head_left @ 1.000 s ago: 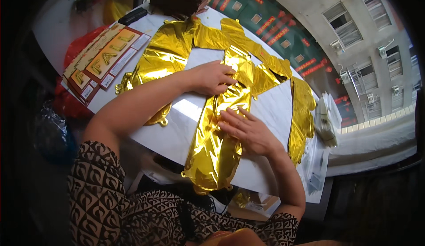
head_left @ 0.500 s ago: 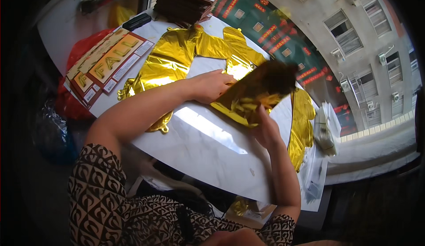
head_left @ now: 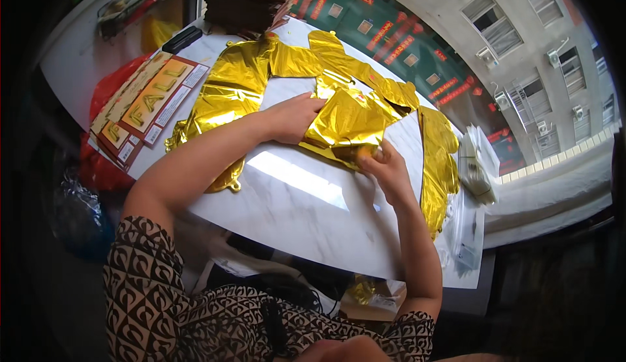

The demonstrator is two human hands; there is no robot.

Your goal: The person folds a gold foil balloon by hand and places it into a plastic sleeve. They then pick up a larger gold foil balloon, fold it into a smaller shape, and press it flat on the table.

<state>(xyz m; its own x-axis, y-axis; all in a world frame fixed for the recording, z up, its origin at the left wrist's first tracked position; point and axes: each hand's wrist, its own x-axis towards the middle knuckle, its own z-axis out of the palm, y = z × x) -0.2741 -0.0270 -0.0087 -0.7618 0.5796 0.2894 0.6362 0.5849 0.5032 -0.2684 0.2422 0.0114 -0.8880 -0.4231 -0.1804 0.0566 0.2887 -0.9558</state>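
A flat gold foil balloon (head_left: 352,119) lies partly folded in front of me, its shiny face up. My left hand (head_left: 295,118) is at its left edge, fingers curled onto the foil. At the lower right corner my right hand (head_left: 390,170) pinches the balloon's near edge between thumb and fingers. More deflated gold foil balloons (head_left: 236,82) spread beyond and to the left of my hands. Another gold balloon (head_left: 438,160) hangs along the table's right side. Where the balloons overlap, I cannot tell their outlines apart.
Printed cards (head_left: 160,95) fan out at the left of the white marble-patterned table (head_left: 293,196), over a red plastic bag (head_left: 107,160). A tall stack of cards (head_left: 248,3) stands at the back beside a black object (head_left: 182,39). Clear plastic bags (head_left: 476,166) lie at the right edge.
The foil that my right hand held raised, dark side showing, now lies folded down with its shiny side up. My right hand has come lower; the left stays at the foil's left edge.
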